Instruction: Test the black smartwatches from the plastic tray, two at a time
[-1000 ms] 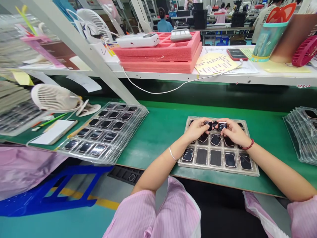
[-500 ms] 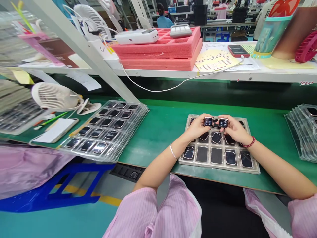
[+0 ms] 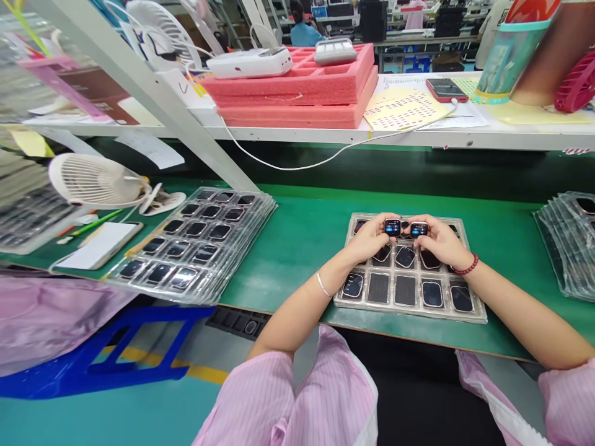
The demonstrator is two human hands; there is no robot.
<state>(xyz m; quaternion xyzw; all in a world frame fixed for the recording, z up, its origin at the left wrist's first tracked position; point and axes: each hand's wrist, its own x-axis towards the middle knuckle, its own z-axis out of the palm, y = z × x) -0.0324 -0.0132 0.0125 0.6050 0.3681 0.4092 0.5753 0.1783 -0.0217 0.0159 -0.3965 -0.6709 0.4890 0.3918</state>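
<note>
My left hand [image 3: 370,238] pinches a smartwatch without a strap [image 3: 392,228], its lit screen facing me. A second strapless smartwatch [image 3: 419,229], also lit, is between the fingers of my right hand [image 3: 440,240]. The two watches are side by side, a small gap apart, above the far rows of a clear plastic tray [image 3: 388,301]. Several dark-screened watches lie in the tray's pockets, among them one watch [image 3: 432,294] in the near row. Two near-row pockets hold no watch. My hands cover part of the back row.
Stacked trays of watches [image 3: 195,232] stand at the left, with a white phone [image 3: 100,246] and a small fan [image 3: 95,181] beyond. More clear trays [image 3: 564,248] are stacked at the right edge. Above the green bench runs a shelf [image 3: 297,134] with pink foam [image 3: 288,93] and a hanging cable [image 3: 297,168].
Both watch screens now show a different display with blue patches. My hands have kept their grip and nearly the same place; the whole view has shifted slightly.
</note>
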